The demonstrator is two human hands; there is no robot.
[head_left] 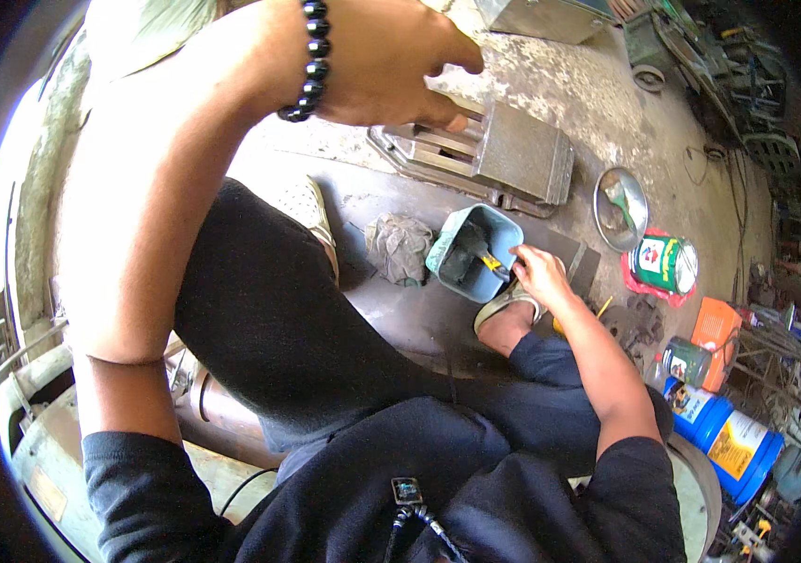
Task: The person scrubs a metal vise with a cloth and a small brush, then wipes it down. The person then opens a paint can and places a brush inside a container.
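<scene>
My left hand (391, 61), with a black bead bracelet at its wrist, hovers over a heavy metal machine vise (522, 155). Its visible fingers are apart, and I see nothing held between them. My right hand (541, 272) is closed on the near right rim of a small blue plastic tub (505, 230). Inside the tub lie something dark and a tool with a yellow-and-black handle (492, 264). A crumpled grey rag (400, 248) lies just left of the tub, close to my shoe (305, 208).
To the right stand a round metal bowl (640, 208) with a green-handled brush (618, 195), a green can (660, 265), an orange box (716, 330) and a blue bucket (752, 469) on its side. Machine parts (691, 70) crowd the far right. A metal box (551, 17) sits at the back.
</scene>
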